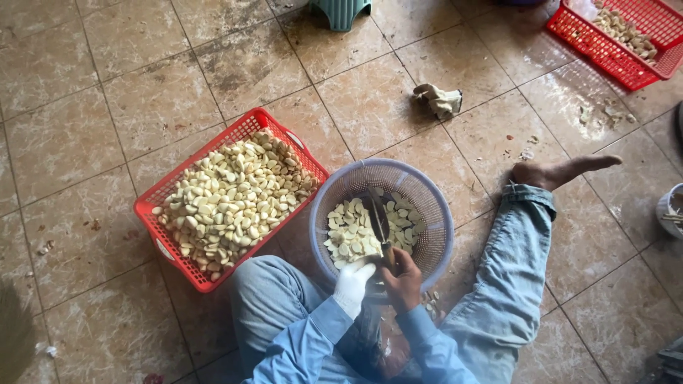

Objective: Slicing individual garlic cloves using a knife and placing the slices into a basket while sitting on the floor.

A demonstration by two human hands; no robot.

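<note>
From my remote seat I look down on a person sitting on a floor of worn beige stone tiles (85, 92), legs in pale blue denim spread either side of a round lavender plastic colander basket (435, 213). The basket stands on the floor between the knees and holds a shallow layer of peeled cream-coloured garlic cloves (350, 238).

The right hand (403, 281), bare, has its fingers closed around the handle of a dark-bladed knife (378, 217), whose blade reaches up over the cloves inside the basket. The left hand (353, 286), in a white glove, sits at the basket's near rim, just beside the right hand. Its fingers are curled, but I cannot tell whether they pinch a clove.

Touching the basket on its left side is a red rectangular plastic crate (162, 235) with mesh walls, heaped with many more peeled garlic cloves (231, 195).

Well apart, at the upper right corner, a second red mesh crate (605, 53) holds a smaller batch of cloves. A crumpled pale cloth (440, 99) lies on the tiles above the basket. The base of a teal plastic stool (341, 11) shows at the top edge. The person's bare foot (558, 171) rests on the floor at the right.
</note>
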